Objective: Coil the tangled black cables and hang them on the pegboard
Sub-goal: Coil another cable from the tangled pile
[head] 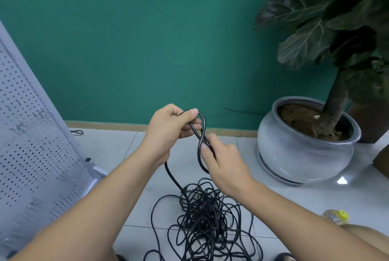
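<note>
- So far the job looks barely begun: one small loop of black cable [202,122] is raised between the hands, nothing like a full coil.
- The left hand [170,128] is curled round the top of that loop, with the thumb pressed over the strand.
- The right hand [224,161] pinches the same cable just below, where the loop's two strands cross.
- A strand drops from under the left hand to the tangled pile [202,220] on the tiled floor [117,144], directly beneath the hands; almost all the length lies there.
- The pegboard [31,134] leans at the left, apart from the pile, with no coil visible on its hooks [43,112].
- Left to do, judging from this: draw the pile into loops, clear its knots, then hang the coils.
</note>
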Demonstrator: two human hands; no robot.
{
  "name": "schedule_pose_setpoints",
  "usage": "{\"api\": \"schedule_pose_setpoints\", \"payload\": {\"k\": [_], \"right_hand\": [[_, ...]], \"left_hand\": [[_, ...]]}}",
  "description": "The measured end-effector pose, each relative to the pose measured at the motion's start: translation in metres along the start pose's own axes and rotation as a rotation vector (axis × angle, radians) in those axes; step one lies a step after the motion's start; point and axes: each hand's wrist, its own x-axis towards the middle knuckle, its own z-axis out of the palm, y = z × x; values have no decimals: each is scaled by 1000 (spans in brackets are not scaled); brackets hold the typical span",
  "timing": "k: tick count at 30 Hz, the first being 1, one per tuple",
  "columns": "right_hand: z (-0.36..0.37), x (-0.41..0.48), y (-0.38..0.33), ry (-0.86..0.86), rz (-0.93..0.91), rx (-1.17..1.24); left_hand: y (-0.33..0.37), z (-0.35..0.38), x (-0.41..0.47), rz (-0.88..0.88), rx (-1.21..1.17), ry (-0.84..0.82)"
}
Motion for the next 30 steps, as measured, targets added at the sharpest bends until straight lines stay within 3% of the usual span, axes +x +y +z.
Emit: {"api": "schedule_pose_setpoints", "payload": {"k": [3,5,7,10,16,21,26,30], "right_hand": [[-1,-4,-2,13,2,96],[-1,-2,-7,-1,104,282],[-1,4,-13,-67,256,469],[1,9,-12,-212,381,505],[8,7,-14,-423,265,400],[7,6,-24,-432,276,639],[3,12,-16,-507,178,502],[-1,12,-15,-536,204,511]], "left_hand": [[-3,2,2,43,30,20],[-6,4,2,93,86,-5],[-9,8,2,143,165,-22],[-12,16,-2,163,243,-47],[-9,28,-3,-11,-87,-16],[-4,26,4,-10,-178,71],[3,30,4,-11,-215,-31],[7,31,5,3,-209,-110]]}}
